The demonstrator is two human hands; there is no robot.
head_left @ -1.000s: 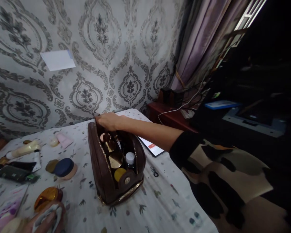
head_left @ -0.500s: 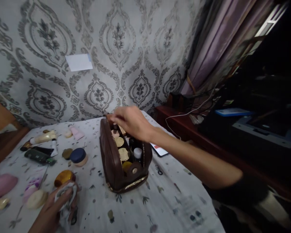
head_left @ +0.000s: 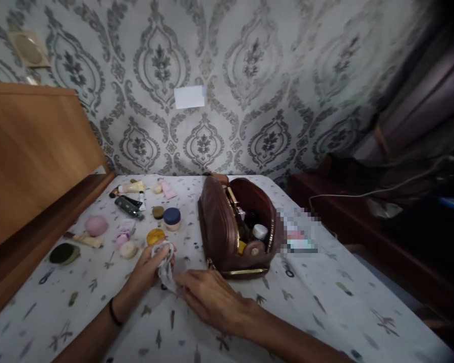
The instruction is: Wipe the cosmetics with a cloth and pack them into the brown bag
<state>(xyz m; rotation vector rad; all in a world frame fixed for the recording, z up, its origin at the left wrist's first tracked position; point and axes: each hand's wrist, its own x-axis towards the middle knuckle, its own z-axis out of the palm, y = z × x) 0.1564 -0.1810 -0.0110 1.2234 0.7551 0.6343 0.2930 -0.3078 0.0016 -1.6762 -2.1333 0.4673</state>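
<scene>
My left hand (head_left: 146, 269) is closed around a crumpled white cloth (head_left: 165, 264), low over the table. From the right, my right hand (head_left: 212, 297) reaches in with fingers bent together at the cloth's loose end, which they seem to pinch. Just beyond the left hand lies a jar with an amber lid (head_left: 156, 236), and behind it stands a jar with a dark blue lid (head_left: 172, 218). To the right, a brown makeup bag (head_left: 221, 237) stands unzipped, with a white-capped bottle (head_left: 260, 231) and other items inside.
Left of the bag lie several tubes, a dark green tube (head_left: 129, 207), a pink rounded item (head_left: 96, 225), a cream round item (head_left: 128, 249) and a dark oval brush (head_left: 63, 253). A wooden panel (head_left: 41, 136) borders the table's left side. A blurred-out patch (head_left: 298, 234) lies right of the bag.
My right hand has left the far side of the bag and come down to the cloth in my left hand. The view has swung left. The bag's inner flap now leans more closed over its left side.
</scene>
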